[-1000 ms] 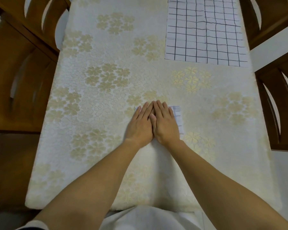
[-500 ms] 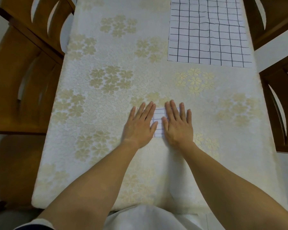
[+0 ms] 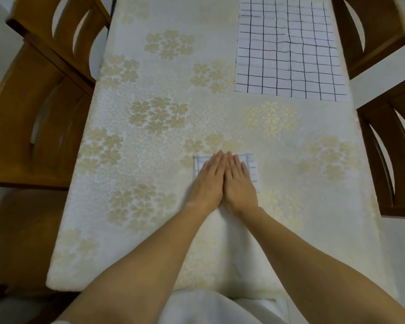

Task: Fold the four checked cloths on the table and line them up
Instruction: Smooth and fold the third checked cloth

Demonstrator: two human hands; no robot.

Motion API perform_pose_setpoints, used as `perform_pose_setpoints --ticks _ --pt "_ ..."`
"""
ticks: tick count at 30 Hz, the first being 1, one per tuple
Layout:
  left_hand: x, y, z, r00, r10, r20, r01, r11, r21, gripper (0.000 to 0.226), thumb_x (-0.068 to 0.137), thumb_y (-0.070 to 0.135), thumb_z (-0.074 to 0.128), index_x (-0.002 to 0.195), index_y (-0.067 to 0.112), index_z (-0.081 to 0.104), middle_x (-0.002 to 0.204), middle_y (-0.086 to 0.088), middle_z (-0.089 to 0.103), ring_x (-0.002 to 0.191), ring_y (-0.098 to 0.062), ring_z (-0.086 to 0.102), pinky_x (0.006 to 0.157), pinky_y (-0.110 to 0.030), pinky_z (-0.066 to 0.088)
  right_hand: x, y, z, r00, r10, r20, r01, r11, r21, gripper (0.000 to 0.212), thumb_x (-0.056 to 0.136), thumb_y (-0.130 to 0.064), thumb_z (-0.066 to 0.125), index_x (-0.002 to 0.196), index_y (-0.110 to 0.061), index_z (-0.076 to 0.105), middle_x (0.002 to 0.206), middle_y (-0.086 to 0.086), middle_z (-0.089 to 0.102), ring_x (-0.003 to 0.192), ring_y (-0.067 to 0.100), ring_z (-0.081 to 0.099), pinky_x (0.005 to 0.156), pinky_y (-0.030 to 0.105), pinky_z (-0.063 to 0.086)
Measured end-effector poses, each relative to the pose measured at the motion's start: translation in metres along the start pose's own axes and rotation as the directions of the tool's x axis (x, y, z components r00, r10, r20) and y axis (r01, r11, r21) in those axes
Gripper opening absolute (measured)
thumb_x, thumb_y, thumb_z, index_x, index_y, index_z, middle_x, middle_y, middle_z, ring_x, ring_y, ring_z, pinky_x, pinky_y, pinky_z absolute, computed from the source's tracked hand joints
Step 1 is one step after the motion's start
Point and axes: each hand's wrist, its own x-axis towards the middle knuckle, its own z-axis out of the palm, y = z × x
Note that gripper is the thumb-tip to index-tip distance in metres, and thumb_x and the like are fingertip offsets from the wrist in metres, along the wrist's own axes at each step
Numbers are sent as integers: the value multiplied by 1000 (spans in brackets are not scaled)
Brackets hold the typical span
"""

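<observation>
- The left hand and right hand lie flat side by side, touching along their inner edges, fingers straight and released, grasping nothing.
- Both palms press on the folded cloth, near the middle of the surface, closer to its near edge.
- Unfolded checked cloths lie stacked at the far right corner.

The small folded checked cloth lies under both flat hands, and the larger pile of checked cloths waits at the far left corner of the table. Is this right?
Not quite: the head view shows the larger pile of checked cloths at the far right corner, not the left. The rest holds: both flat hands, left and right, press the small folded checked cloth.
</observation>
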Motion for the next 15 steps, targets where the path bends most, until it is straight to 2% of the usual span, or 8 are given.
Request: perform_pose_setpoints --ticks 2,4,7,10,15 --pt "-4 1 13 1000 -27 -1 27 998 49 69 109 20 33 161 13 -13 169 0 -19 154 -10 -17 125 -29 -12 -5 5 7 999 38 6 -37 997 -65 64 106 -34 23 160 -9 -2 168 7 -7 154 21 -14 126 46 -1" --pt "-6 -5 14 999 -49 -13 50 992 116 65 108 25 23 160 14 -14 169 2 -19 154 -10 -19 127 -35 -8 -6 7 3 999 45 7 -44 997 -58 60 108 -39 13 160 -14 -4 168 2 -9 154 17 -16 126 45 -3" --pt "-9 -16 10 997 -66 -31 71 981 178 61 109 34 14 161 19 -14 169 4 -18 155 -16 -19 127 -42 -5 -7 11 -3 997 78 -1 -78 996 -37 66 106 -50 11 160 -19 -8 167 -4 -15 153 15 -20 125 42 -8" --pt "-15 -32 6 995 -96 -32 100 981 169 62 107 47 8 162 25 -12 168 6 -19 156 -17 -16 127 -43 -5 -15 29 -7 991 130 25 -129 991 -44 68 104 -55 8 160 -21 -12 167 -6 -18 152 15 -21 126 43 -7" --pt "-21 -54 -1 989 -147 -29 150 969 194 63 107 48 2 159 22 -22 165 7 -28 155 -18 -20 127 -47 -6 -21 57 -22 982 173 83 -169 985 -45 69 99 -55 -6 158 -23 -17 166 -5 -22 151 19 -24 124 44 -11"
